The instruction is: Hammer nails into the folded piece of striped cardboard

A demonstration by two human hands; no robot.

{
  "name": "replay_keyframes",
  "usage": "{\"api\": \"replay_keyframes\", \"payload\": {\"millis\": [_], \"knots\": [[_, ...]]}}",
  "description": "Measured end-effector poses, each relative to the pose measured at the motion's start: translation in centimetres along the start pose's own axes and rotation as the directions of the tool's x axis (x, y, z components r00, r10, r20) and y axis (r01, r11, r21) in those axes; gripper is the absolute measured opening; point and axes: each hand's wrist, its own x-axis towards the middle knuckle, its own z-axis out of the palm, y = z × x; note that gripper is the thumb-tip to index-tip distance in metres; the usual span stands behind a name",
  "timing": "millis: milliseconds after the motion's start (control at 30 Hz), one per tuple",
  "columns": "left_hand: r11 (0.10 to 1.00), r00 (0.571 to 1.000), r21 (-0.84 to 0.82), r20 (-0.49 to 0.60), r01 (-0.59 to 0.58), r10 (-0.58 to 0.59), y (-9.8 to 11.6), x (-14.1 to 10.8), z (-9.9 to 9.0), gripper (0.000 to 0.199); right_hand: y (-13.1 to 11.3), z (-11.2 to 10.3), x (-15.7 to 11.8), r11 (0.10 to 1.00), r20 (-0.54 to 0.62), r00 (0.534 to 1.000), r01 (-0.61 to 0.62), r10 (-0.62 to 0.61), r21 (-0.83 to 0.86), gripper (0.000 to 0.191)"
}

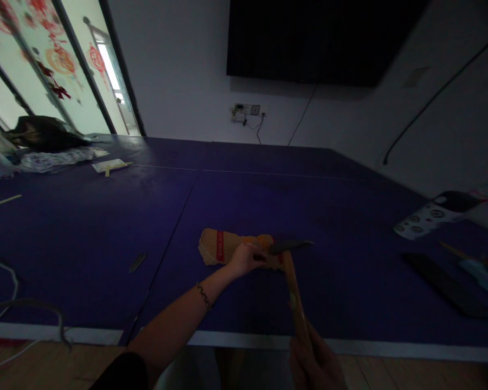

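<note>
My right hand [315, 363] grips the lower part of a hammer's wooden handle near the table's front edge. The dark metal head of the hammer [290, 246] is over the right end of a tan, rough-textured packet [210, 246] with red bands and orange patches. Fingers curled, my left hand [246, 260] rests on the packet just left of the hammer head. Whatever is between those fingers is too dark and small to make out. Several thin grey nail-like pieces [137, 262] lie left of the packet.
A blue-purple table [268, 200] spans the view. At right are a patterned cylindrical container [425, 219] and a dark flat bar [443, 284]. White cables [14, 287] cross the left edge; a white tray [110, 165] and a black bag [44, 132] sit farther back.
</note>
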Motion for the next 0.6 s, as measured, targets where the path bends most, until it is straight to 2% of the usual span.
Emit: {"api": "replay_keyframes", "payload": {"millis": [100, 267, 367, 433, 500, 600], "knots": [[0.999, 1.0, 0.033, -0.008, 0.004, -0.004, 0.1, -0.1, 0.1, 0.025, 0.9, -1.6, 1.6, 0.98, 0.086, 0.995, -0.068, 0.052, 0.189, 0.059], [0.993, 0.999, 0.115, -0.027, 0.041, -0.038, 0.8, -0.5, -0.2, 0.027, 1.6, -3.2, 4.3, 0.934, 0.146, 0.989, -0.034, -0.02, 0.357, 0.035], [0.983, 0.999, 0.18, -0.027, 0.037, -0.032, 1.0, -0.7, -0.5, 0.042, 1.8, -3.2, 5.6, 0.875, 0.297, 0.946, -0.031, -0.13, 0.482, 0.019], [0.974, 1.0, 0.226, -0.009, 0.009, -0.007, 1.0, -0.8, -0.7, 0.056, 2.0, -3.2, 6.3, 0.849, 0.395, 0.899, -0.052, -0.189, 0.525, 0.02], [0.966, 1.0, 0.258, 0.014, -0.018, 0.014, 0.9, -0.9, -0.7, 0.066, 2.2, -3.3, 6.7, 0.837, 0.446, 0.868, -0.068, -0.218, 0.543, 0.023], [0.952, 0.999, 0.305, 0.032, -0.03, 0.022, 0.8, -1.1, -0.8, 0.075, 2.3, -3.4, 6.8, 0.815, 0.472, 0.844, -0.076, -0.254, 0.575, 0.012]]}}
